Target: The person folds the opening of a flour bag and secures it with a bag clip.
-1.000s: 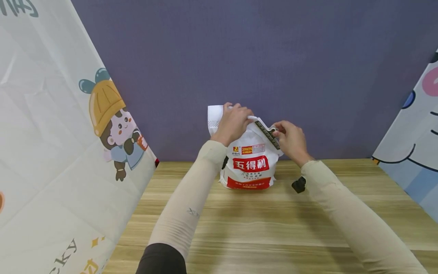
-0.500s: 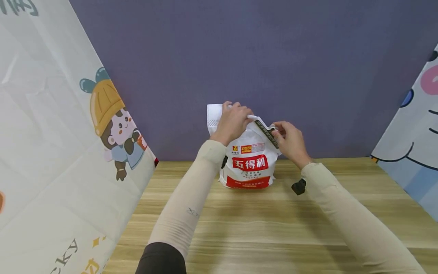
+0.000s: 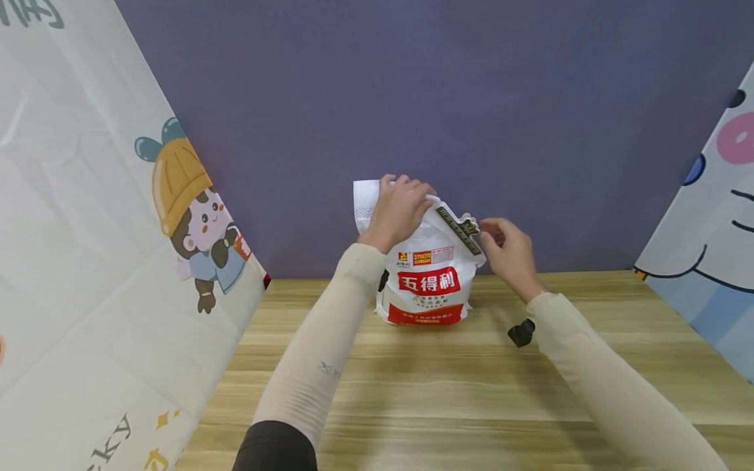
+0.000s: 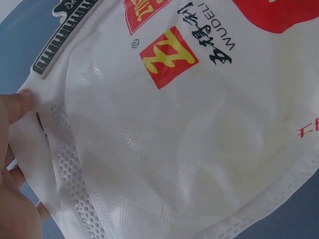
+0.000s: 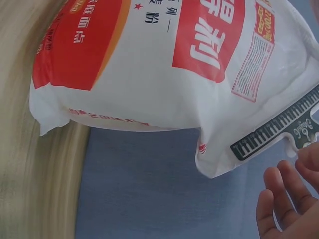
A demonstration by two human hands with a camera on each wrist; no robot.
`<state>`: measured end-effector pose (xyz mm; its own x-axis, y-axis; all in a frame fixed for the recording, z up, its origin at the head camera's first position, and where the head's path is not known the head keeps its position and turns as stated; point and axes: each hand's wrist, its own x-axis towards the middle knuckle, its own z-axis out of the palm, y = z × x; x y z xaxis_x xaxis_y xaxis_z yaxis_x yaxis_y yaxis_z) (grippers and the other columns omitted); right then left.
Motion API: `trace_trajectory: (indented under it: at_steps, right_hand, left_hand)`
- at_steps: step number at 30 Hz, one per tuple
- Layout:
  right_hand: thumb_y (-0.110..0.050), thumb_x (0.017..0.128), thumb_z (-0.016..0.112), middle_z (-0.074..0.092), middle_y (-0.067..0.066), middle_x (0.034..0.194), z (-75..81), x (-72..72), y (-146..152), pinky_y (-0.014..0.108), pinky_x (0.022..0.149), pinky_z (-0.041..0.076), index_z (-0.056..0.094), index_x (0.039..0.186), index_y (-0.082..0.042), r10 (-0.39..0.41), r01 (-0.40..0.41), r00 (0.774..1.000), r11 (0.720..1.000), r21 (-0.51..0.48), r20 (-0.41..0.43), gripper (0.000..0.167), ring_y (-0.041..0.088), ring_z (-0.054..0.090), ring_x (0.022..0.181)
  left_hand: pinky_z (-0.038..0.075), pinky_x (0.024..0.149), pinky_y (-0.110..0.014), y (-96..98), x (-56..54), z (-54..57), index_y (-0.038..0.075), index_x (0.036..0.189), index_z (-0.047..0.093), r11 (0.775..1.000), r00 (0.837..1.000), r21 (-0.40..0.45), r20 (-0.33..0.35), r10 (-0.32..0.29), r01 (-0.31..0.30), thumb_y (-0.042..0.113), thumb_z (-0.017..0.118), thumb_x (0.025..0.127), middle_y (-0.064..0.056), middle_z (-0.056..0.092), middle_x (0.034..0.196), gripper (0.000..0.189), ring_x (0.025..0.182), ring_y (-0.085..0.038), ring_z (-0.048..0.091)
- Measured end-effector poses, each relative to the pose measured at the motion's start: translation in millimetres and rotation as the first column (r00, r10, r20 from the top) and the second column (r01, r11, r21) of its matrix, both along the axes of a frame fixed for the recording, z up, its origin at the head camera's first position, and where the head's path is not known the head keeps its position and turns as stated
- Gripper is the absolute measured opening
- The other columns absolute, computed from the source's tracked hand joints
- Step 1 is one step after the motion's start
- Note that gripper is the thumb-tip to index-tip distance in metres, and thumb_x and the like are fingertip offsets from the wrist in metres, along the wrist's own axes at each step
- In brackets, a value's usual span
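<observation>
A white flour bag (image 3: 429,281) with red labels stands upright on the table. Its folded top slants down to the right. My left hand (image 3: 396,210) pinches that top edge, the thumb in front and the fingers behind, as the left wrist view shows on the bag (image 4: 174,129). A dark bag clip (image 3: 459,230) with a piano-key print sits across the top right corner. My right hand (image 3: 511,252) is right beside the clip's curved handle, its fingers loosely bent. In the right wrist view the hand (image 5: 291,211) is very near the clip (image 5: 278,125); whether a fingertip touches it, I cannot tell.
The wood-grain table (image 3: 424,392) runs up to a dark blue-grey backdrop (image 3: 424,91) just behind the bag. A white sheet with a cartoon figure (image 3: 194,216) borders the left, and another printed sheet (image 3: 718,235) borders the right.
My right hand has let go of the clip's handle and drawn slightly right, leaving the handle uncovered. My left hand keeps its place on the bag top.
</observation>
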<state>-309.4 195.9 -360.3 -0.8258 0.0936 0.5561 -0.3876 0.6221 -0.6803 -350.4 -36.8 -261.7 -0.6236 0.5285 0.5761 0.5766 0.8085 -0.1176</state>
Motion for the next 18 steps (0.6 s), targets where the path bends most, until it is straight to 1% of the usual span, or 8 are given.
trace_trajectory:
  at_steps: [2,5,8,12,15,18]
  right_hand:
    - [-0.014,0.104,0.056,0.071,0.017,0.113,-2.6,1.2,3,0.025,0.078,0.048,0.066,0.127,-0.003,-0.014,0.014,1.000,1.000,-0.007,-0.014,0.027,0.024,0.063,0.093]
    - [-0.014,0.104,0.056,0.072,0.016,0.108,-6.9,3.9,6,0.018,0.070,0.044,0.068,0.123,-0.003,-0.028,0.027,0.999,1.000,-0.011,-0.022,0.025,0.017,0.060,0.087]
    - [-0.015,0.104,0.056,0.072,0.016,0.106,-11.0,7.4,10,0.017,0.067,0.043,0.068,0.120,-0.003,-0.025,0.025,1.000,1.000,-0.014,-0.015,0.024,0.014,0.057,0.083]
    - [-0.015,0.104,0.056,0.071,0.015,0.104,-15.3,12.7,13,0.017,0.064,0.043,0.069,0.117,-0.003,-0.019,0.020,1.000,1.000,-0.017,0.015,0.022,0.014,0.056,0.081]
    - [-0.015,0.103,0.056,0.071,0.016,0.102,-18.7,15.9,16,0.017,0.063,0.043,0.069,0.116,-0.003,-0.018,0.019,0.999,1.000,-0.016,0.030,0.022,0.013,0.056,0.079]
    - [-0.014,0.102,0.058,0.072,0.017,0.101,-21.7,18.4,18,0.017,0.063,0.043,0.070,0.114,-0.002,-0.021,0.021,0.999,1.000,-0.022,0.025,0.021,0.009,0.056,0.077]
  left_hand:
    - [0.031,0.118,-0.050,-0.5,0.8,0.4,0.025,0.124,0.069,1.000,1.000,0.015,-0.017,-0.004,0.004,0.032,0.051,0.108,0.007,0.073,0.123,0.025,0.118,-0.017,0.061]
    - [0.032,0.118,-0.049,-0.8,1.9,0.6,0.025,0.122,0.070,0.999,0.999,0.044,-0.042,-0.018,0.020,0.028,0.052,0.107,0.007,0.073,0.122,0.023,0.117,-0.017,0.062]
    - [0.033,0.117,-0.047,-0.7,2.7,-0.3,0.025,0.119,0.071,0.997,0.997,0.074,-0.074,-0.030,0.035,0.025,0.055,0.106,0.007,0.074,0.119,0.021,0.116,-0.017,0.061]
    - [0.036,0.114,-0.045,-0.3,4.7,-3.3,0.023,0.114,0.074,0.990,0.991,0.126,-0.128,-0.044,0.060,0.023,0.058,0.104,0.006,0.074,0.114,0.018,0.114,-0.017,0.061]
    - [0.040,0.110,-0.043,-0.4,6.6,-5.5,0.021,0.110,0.075,0.980,0.985,0.179,-0.160,-0.057,0.086,0.021,0.060,0.103,0.003,0.073,0.111,0.017,0.112,-0.019,0.061]
    - [0.042,0.107,-0.041,-0.7,8.0,-6.7,0.019,0.108,0.076,0.969,0.982,0.223,-0.175,-0.066,0.104,0.021,0.061,0.103,0.001,0.070,0.112,0.016,0.111,-0.020,0.059]
